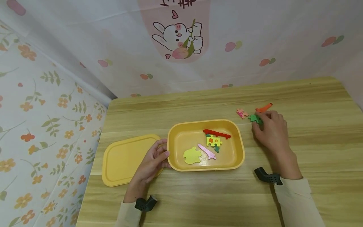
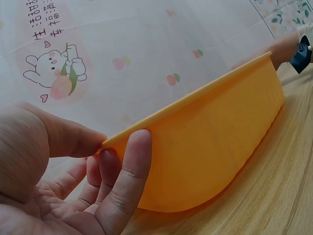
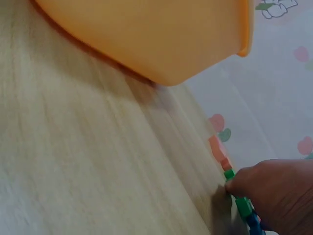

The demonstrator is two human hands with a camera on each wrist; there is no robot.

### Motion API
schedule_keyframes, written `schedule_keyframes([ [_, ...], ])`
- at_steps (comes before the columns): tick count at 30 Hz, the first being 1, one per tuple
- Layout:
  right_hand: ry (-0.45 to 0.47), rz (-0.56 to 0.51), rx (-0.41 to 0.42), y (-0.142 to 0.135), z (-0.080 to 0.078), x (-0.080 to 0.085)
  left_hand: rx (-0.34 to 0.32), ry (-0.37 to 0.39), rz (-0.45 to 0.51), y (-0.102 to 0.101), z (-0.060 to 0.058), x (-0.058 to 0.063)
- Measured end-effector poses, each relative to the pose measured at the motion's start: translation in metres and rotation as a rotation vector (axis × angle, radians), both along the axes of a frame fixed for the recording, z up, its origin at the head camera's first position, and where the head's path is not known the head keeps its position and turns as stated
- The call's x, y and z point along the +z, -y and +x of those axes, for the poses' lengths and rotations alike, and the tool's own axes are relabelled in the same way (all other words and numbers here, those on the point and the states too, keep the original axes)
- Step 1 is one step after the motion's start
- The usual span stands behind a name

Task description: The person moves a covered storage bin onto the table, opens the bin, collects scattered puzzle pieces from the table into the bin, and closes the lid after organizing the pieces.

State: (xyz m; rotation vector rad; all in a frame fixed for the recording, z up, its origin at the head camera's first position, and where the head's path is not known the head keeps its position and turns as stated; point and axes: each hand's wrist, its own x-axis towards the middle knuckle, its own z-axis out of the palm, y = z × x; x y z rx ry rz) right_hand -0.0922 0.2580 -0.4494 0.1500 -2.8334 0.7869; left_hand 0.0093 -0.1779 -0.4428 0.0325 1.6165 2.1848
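Note:
My left hand (image 1: 154, 157) pinches the left rim of a yellow plastic box (image 1: 181, 138), thumb at the lip and fingers against the outer wall (image 2: 200, 137). Inside the box lie a red strip piece (image 1: 216, 134), a yellow jigsaw piece (image 1: 213, 141), a pink strip piece (image 1: 207, 151), a yellow-green rounded piece (image 1: 192, 156) and small dark green bits. To the right of the box, my right hand (image 1: 272, 130) pinches a green puzzle piece (image 1: 253, 118) low at the table. Its fingers partly cover the piece.
An orange piece (image 1: 264, 108) and a pink-orange jigsaw piece (image 1: 242, 113) lie beside the right hand. The yellow lid (image 1: 127, 160) lies flat left of the box, partly under the left hand. A printed curtain (image 1: 119, 37) hangs behind the wooden table (image 1: 198, 198).

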Motion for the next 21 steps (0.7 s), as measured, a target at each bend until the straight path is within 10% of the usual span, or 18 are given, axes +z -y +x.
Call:
schedule_keyframes([
  [21, 0.052, 0.035, 0.04, 0.0043, 0.0016, 0.0025, 0.007, -0.002, -0.012, -0.0008, 0.0007, -0.0013],
])
